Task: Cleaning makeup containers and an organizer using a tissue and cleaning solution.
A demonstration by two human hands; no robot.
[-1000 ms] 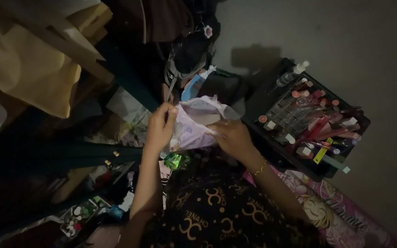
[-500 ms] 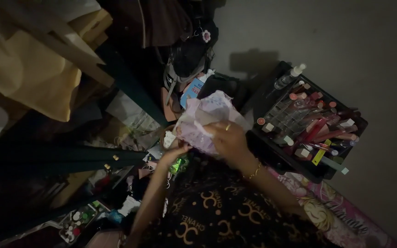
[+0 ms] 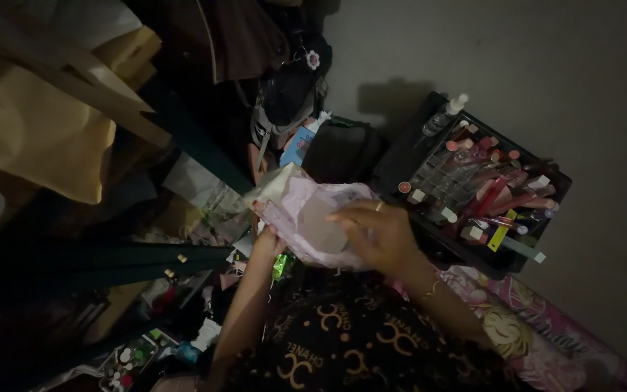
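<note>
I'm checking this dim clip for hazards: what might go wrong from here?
The pale plastic packet is pinched between the left hand and right hand above cluttered small items; anything slipping out might be hard to find in the gloom. The right elbow could also knock the crowded cosmetics tray.

You have a single view, from the camera on your head, pointing steeply down past your chest at your own lap and the floor in front of you. It sits close: your forearms rise from the bottom edge and your left hand [image 3: 268,239] and right hand [image 3: 382,236] meet near the middle of the frame. The picture is tilted, so the grey floor [image 3: 546,80] fills the upper right, the black tray of cosmetics [image 3: 477,185] lies right of centre, and the dark shelf frame [image 3: 110,254] with yellowish bags crowds the left. The lighting is dim, so far corners are hard to read.
</note>
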